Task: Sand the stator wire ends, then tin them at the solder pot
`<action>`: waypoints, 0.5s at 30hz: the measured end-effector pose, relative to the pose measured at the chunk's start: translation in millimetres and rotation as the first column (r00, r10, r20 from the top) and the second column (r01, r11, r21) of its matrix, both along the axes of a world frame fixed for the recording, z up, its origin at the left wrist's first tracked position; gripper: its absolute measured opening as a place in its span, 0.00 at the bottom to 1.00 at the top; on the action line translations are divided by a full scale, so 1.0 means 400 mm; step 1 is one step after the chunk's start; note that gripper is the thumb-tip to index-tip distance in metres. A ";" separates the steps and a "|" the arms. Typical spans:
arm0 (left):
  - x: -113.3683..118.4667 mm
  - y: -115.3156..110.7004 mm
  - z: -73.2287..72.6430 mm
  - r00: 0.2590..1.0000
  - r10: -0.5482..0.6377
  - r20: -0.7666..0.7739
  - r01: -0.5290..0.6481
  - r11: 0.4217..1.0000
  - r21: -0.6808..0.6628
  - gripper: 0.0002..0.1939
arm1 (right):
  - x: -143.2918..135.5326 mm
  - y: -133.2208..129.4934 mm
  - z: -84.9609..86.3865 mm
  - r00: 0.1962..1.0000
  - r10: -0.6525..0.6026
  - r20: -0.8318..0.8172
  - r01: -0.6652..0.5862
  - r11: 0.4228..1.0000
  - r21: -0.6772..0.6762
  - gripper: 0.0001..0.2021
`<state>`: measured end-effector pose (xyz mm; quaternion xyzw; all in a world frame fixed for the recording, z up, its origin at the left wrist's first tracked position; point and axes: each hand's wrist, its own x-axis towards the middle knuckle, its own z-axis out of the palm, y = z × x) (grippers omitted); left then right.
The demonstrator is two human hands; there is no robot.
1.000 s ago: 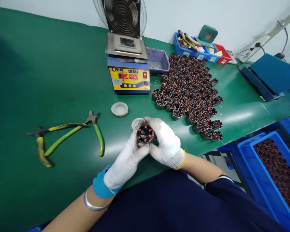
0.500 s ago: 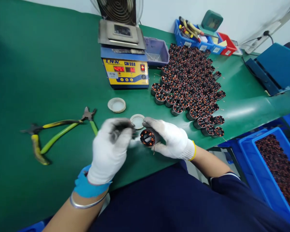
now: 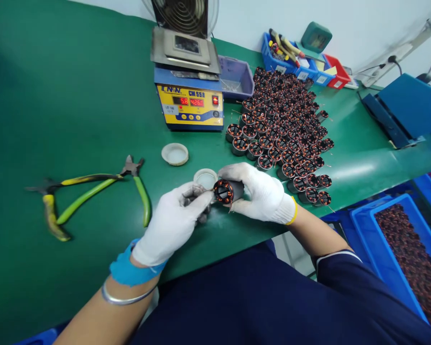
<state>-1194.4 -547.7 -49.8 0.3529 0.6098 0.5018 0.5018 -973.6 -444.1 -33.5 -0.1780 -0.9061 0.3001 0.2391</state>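
Observation:
My right hand, in a white glove, grips a motor stator, a dark cylinder with copper windings at its open end. The stator lies on its side above the green table, that end turned left. My left hand, gloved too with dark-stained fingertips, is closed in a pinch at the stator's left rim. What sits between those fingertips is too small to make out. A thin wire hangs below the stator. Just behind the fingers lies a round whitish dish, with a second dish farther back.
Two pairs of pliers, cutters and another pair, lie at the left. A solder pot unit stands at the back beside a purple bin. Many upright stators crowd the right. A blue crate sits lower right.
My left hand has moved right and its fingertips now meet the stator's rim. The stator and my right hand have shifted slightly up and right.

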 end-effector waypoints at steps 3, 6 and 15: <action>-0.018 0.008 -0.002 0.951 0.285 0.124 -0.292 0.955 0.048 0.17 | -0.008 0.029 0.004 1.000 -0.004 -0.015 0.004 1.000 0.028 0.30; -0.046 0.021 -0.009 0.821 0.465 0.332 -0.522 0.846 0.107 0.17 | -0.021 0.065 0.013 0.994 -0.028 0.106 0.027 1.000 0.009 0.32; -0.051 0.052 -0.028 0.658 0.594 0.463 -0.700 0.708 0.087 0.16 | -0.128 0.098 0.075 0.843 -0.107 0.526 0.101 0.994 0.040 0.35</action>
